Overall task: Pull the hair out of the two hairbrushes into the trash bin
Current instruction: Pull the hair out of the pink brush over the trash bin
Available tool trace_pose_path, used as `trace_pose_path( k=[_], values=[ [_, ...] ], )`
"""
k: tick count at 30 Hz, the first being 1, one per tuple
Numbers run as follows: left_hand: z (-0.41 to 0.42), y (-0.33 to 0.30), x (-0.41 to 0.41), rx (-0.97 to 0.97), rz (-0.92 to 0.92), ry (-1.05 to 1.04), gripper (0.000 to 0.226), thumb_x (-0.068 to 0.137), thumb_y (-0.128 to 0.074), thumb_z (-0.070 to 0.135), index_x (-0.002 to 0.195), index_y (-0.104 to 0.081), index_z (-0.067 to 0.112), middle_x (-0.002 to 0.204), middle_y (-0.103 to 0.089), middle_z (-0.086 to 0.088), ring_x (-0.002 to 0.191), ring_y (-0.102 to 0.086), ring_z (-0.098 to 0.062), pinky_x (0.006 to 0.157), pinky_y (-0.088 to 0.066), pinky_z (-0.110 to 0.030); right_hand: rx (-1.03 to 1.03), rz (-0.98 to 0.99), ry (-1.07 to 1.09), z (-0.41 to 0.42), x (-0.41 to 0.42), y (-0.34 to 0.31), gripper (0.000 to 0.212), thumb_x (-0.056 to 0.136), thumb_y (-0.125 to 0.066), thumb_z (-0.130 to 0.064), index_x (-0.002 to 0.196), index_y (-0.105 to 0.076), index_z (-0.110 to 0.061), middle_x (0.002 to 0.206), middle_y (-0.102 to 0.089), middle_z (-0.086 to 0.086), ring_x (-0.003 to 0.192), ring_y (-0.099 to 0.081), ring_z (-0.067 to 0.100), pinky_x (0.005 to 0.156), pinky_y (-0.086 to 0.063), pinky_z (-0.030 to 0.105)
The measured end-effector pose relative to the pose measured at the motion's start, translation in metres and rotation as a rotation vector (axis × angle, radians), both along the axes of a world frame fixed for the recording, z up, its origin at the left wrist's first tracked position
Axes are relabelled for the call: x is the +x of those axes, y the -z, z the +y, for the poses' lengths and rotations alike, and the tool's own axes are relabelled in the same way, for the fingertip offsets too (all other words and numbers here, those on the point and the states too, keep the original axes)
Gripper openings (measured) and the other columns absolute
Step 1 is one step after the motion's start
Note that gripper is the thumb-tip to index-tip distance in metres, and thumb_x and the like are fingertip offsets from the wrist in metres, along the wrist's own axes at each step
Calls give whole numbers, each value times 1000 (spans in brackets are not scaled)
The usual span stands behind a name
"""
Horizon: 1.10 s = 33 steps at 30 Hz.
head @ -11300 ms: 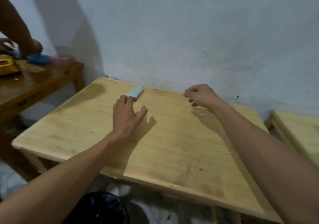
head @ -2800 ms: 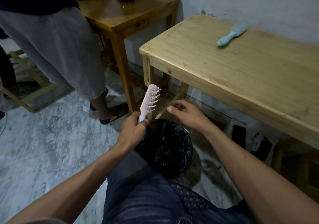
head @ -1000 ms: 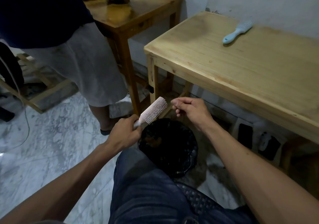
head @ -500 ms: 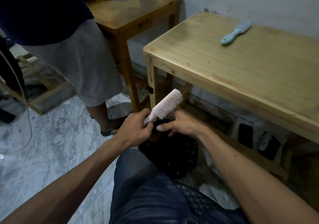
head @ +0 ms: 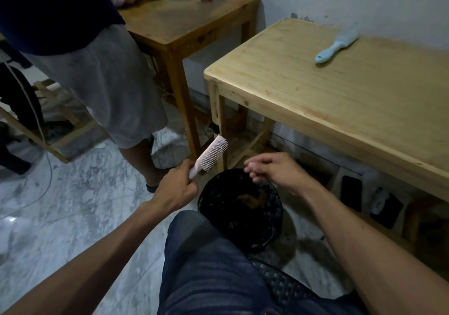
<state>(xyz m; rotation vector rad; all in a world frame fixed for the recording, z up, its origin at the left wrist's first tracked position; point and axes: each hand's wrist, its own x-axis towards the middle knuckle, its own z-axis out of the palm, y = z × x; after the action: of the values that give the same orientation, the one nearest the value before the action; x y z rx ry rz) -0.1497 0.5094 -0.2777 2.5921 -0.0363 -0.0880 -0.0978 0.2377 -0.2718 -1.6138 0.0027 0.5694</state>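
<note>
My left hand (head: 177, 186) grips the handle of a pink hairbrush (head: 211, 155), which points up and to the right with its bristles facing right. My right hand (head: 272, 169) hovers over the black trash bin (head: 213, 208) on the floor, fingers loosely curled and pinched together; whether any hair is between them is too small to tell. Brownish hair lies inside the bin. A light blue hairbrush (head: 336, 46) lies on the pale wooden table (head: 340, 101), near its far edge.
Another person in grey shorts (head: 102, 79) stands at the left by a darker wooden table (head: 179, 21) with small items on it. My knee in dark jeans (head: 209, 261) is just below the bin. Marble floor spreads to the left.
My right hand has drawn away from the pink brush's bristles and now sits above the bin. The pink brush has tilted a little more upright.
</note>
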Motion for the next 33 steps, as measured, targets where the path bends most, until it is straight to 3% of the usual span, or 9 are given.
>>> trace_pose_path(
  k=[3,7,12,15,20,23,26,28,33],
  values=[
    [-4,-4,0,-10,3,-6,36,86,-51,22,121,-51,14,95,-68,-9,74,-62,-26,62,-51,-42,-351,31,-256,11,-1,10,58,99,-53,3,151,-50,-22,142,-52,-1,96,-74,18,77,-64,32],
    [-8,-12,0,-74,17,-29,32,88,-49,27,118,-51,16,83,-68,-9,68,-64,-30,64,-55,-55,-621,-163,-356,27,5,11,65,91,-62,-8,150,-49,-32,150,-55,-1,128,-62,23,106,-52,38],
    [-11,-21,-3,-167,69,-62,27,89,-41,34,106,-56,19,76,-68,-8,63,-63,-30,63,-54,-61,-454,-145,63,34,8,-4,12,90,-78,-21,96,-75,-12,80,-78,6,60,-72,9,64,-61,31],
    [-14,-25,-4,-181,92,-75,33,88,-39,38,107,-57,18,76,-67,-8,64,-61,-30,66,-54,-60,-644,-271,-14,31,10,-18,30,96,-64,-48,96,-79,-23,89,-80,-5,73,-68,4,74,-50,27],
    [-22,-29,-4,-212,106,-56,29,89,-42,34,107,-57,18,79,-67,-11,60,-57,-24,61,-53,-54,-464,-130,-15,37,11,-18,67,83,-74,-45,145,-53,-32,144,-60,-1,127,-60,20,109,-50,47],
    [-25,-33,-6,-230,77,12,28,88,-44,34,109,-57,19,81,-68,-8,60,-57,-20,61,-52,-50,-171,3,-55,39,14,-12,86,71,-78,-18,149,-45,-30,141,-61,1,114,-70,23,88,-62,39],
    [-24,-33,-6,-148,-22,80,30,87,-48,30,115,-54,22,81,-69,-3,66,-62,-21,62,-51,-47,102,95,-54,41,7,-20,30,89,-70,-8,118,-64,-13,105,-78,6,93,-77,23,72,-62,30],
    [-21,-32,-5,-92,-89,78,33,87,-50,26,120,-53,23,83,-69,-2,69,-62,-21,61,-51,-45,119,78,37,45,5,-26,15,94,-70,-14,109,-69,-9,98,-77,11,82,-76,21,68,-62,27],
    [-17,-31,-7,-96,-89,59,32,90,-53,23,122,-54,22,89,-70,-3,72,-64,-20,64,-54,-48,-22,-128,354,49,5,-31,35,92,-73,-8,126,-62,-8,94,-76,13,70,-71,17,64,-63,29]
  ],
)
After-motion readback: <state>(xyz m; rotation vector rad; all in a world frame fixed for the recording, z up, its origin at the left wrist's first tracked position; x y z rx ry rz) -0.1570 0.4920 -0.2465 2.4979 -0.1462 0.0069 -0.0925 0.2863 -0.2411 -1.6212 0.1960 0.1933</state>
